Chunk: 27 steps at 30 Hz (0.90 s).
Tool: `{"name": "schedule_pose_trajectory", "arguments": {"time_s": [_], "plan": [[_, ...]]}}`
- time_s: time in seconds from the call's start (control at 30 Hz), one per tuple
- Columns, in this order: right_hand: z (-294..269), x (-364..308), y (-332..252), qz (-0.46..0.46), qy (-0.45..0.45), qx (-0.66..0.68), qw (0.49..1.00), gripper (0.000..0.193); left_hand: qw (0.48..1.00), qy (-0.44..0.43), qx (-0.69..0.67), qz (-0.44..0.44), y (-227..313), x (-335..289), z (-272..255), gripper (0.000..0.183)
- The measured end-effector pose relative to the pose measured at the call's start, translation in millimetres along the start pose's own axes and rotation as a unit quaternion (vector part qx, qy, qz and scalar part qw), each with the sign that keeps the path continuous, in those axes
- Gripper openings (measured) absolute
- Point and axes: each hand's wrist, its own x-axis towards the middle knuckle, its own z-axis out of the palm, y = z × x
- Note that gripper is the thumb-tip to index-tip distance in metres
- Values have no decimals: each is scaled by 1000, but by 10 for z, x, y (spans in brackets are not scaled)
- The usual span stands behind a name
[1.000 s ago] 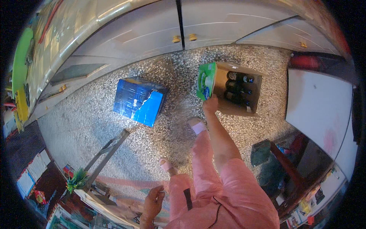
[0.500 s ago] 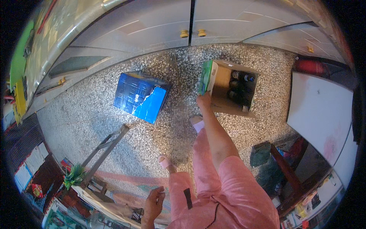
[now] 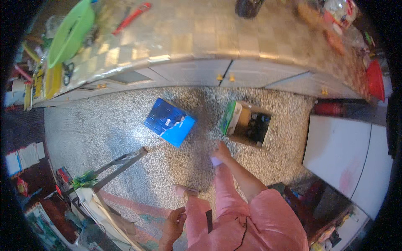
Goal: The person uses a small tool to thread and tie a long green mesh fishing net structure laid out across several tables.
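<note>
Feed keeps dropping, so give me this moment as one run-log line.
right hand: empty, apart from open cardboard box of dark bottles | left hand: empty, by hip | blue box: on floor

Right hand [image 3: 222, 150] off the green flap [image 3: 229, 117] of the cardboard box [image 3: 248, 125], pulled back and now hanging short of it, apart from the box, over the speckled floor [image 3: 104, 129]. Fingers probably loose, too blurred to confirm. Flap standing free at the box's left edge. View tilted up: countertop [image 3: 201, 37] with green basin [image 3: 69, 35] and red tool [image 3: 133, 16] now in frame, box and blue carton [image 3: 169, 122] sitting lower in frame.
</note>
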Motion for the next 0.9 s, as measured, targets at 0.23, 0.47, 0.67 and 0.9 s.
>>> {"name": "schedule_pose_trajectory", "arguments": {"time_s": [0.23,0.47,0.67,0.9], "plan": [[-715,-1020,424,-45,-99,-272,956,33,991,89,-55,78,-177,-701,-329,28],[-1081,-1379,239,-50,-94,-402,909,23,975,152,-64,148,-739,-1221,-621,29],[-723,-1407,-601,-203,-93,-394,892,22,962,192,-131,146,-1046,-1694,-990,31],[-208,-2136,-2108,-250,-164,-258,919,28,957,200,-143,156,-1371,-2027,-1153,32]]}}
